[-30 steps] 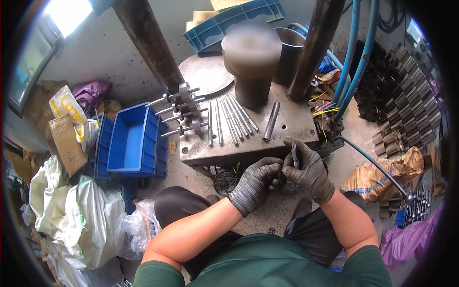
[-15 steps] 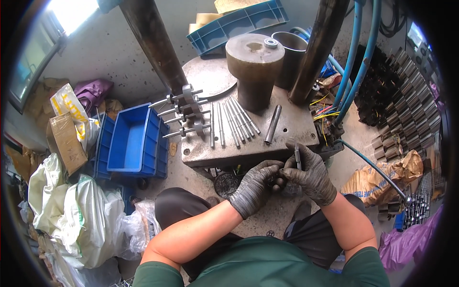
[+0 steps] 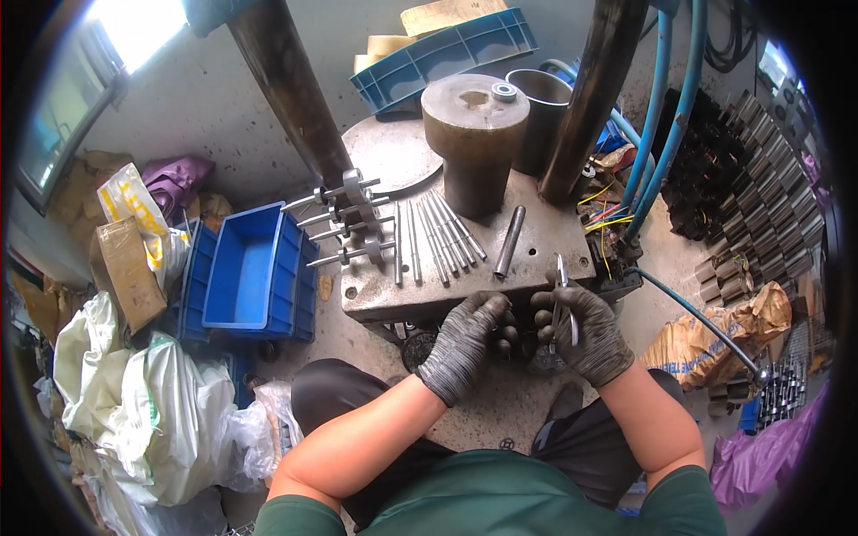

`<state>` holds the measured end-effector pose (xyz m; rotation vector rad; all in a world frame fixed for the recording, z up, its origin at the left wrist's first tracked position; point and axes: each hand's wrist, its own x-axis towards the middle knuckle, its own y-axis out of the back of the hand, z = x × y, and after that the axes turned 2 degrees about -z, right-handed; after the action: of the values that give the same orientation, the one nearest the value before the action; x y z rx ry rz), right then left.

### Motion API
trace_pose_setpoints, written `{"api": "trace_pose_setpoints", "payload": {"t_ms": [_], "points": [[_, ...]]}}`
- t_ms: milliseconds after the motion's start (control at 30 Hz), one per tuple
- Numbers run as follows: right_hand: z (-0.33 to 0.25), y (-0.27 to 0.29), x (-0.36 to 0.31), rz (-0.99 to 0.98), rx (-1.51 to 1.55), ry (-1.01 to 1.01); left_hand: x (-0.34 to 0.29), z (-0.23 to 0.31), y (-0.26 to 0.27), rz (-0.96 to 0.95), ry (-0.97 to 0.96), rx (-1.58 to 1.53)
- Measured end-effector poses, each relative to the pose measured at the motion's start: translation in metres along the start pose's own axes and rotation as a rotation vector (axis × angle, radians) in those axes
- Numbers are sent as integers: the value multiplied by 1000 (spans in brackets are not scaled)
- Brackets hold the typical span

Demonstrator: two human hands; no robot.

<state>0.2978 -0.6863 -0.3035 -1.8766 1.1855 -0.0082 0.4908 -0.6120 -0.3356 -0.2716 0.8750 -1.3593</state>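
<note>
two gloved hands, seen from above, work in front of a heavy metal bench. they are apart, with a narrow gap between them, at about the same height in the view.

the left hand point(image 3: 469, 344) is half curled, in a grey knitted glove with darker fingertips. its thumb and forefinger come close together near the bench's front edge, and the other fingers bend inward. whether something small is pinched there cannot be told.

the right hand point(image 3: 594, 338), gloved the same way, is closed around a slim metal tool point(image 3: 563, 286) with two handles, plier-like in shape. the tool stands nearly upright in the grip, its narrow tip pointing up and away from the person, just in front of the bench's right front corner. the handles run down between thumb and fingers.

on the bench point(image 3: 380, 293), beyond the hands, slim metal rods point(image 3: 433, 248) lie side by side in a loose fan. to their right is a short, thick dark bar point(image 3: 510, 241); to their left, shafts with round discs point(image 3: 374, 246). behind them rises a wide-topped metal post point(image 3: 474, 112) with a small ring point(image 3: 503, 91) resting on top. a blue crate point(image 3: 234, 313) stands left of the bench.
</note>
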Motion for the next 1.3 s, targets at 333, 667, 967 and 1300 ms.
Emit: {"api": "trace_pose_setpoints", "payload": {"t_ms": [333,667,967,1300], "points": [[-12,-16,-22,-234,-317,-67,12,12,30,67,-7,-22],[-12,-22,-15,-248,-1707,935,11,12,32,74,-71,-34],[-5,-23,-11,-233,-1779,993,8,14,27,92,-93,4],[-3,-24,-8,-238,-1871,943,2,16,23,88,-57,-62]]}}
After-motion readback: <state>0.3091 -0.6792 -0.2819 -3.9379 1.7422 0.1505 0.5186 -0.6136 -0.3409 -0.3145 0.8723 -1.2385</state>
